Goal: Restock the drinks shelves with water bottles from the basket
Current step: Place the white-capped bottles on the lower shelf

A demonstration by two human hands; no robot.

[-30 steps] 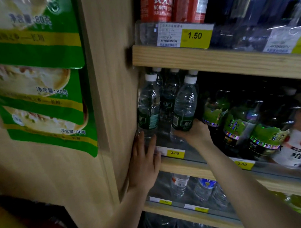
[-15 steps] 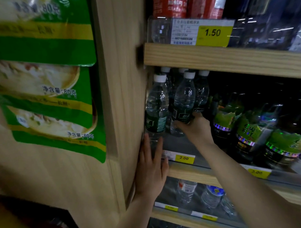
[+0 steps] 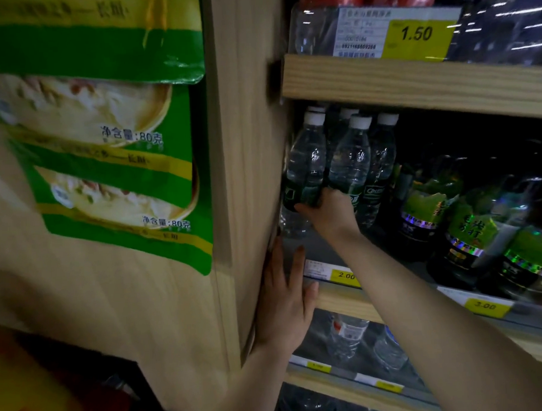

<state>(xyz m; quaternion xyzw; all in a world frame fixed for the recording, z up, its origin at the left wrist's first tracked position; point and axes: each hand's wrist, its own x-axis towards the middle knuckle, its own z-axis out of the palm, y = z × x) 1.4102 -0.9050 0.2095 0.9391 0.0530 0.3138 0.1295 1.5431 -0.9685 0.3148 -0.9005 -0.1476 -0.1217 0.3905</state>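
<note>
The middle shelf point(image 3: 337, 298) already carried a tight cluster of water bottles point(image 3: 351, 159) at its far left, hard against the wooden side panel point(image 3: 247, 175), so at least part of the restocking looked done. The right hand point(image 3: 328, 211) reached in among them, its fingers curled at the label band of the front-left bottle point(image 3: 305, 173); it seemed to be nudging or gripping that bottle into line, though the thumb side was hidden and a firm grip could not be confirmed. The left hand point(image 3: 285, 300) lay flat, fingers straight, against the shelf's front edge and the panel, holding nothing. Empty floor showed in front of the cluster, so by that sign more bottles could still go in. The basket could not be identified: only blurred red and yellow shapes sat at the lower left, so how many bottles remained could not be told. How deep the rows ran was lost in darkness. The green-labelled bottles point(image 3: 467, 229) to the right and the bottles on the lower shelf point(image 3: 348, 335) were dim, and the top shelf was cut off.
</note>
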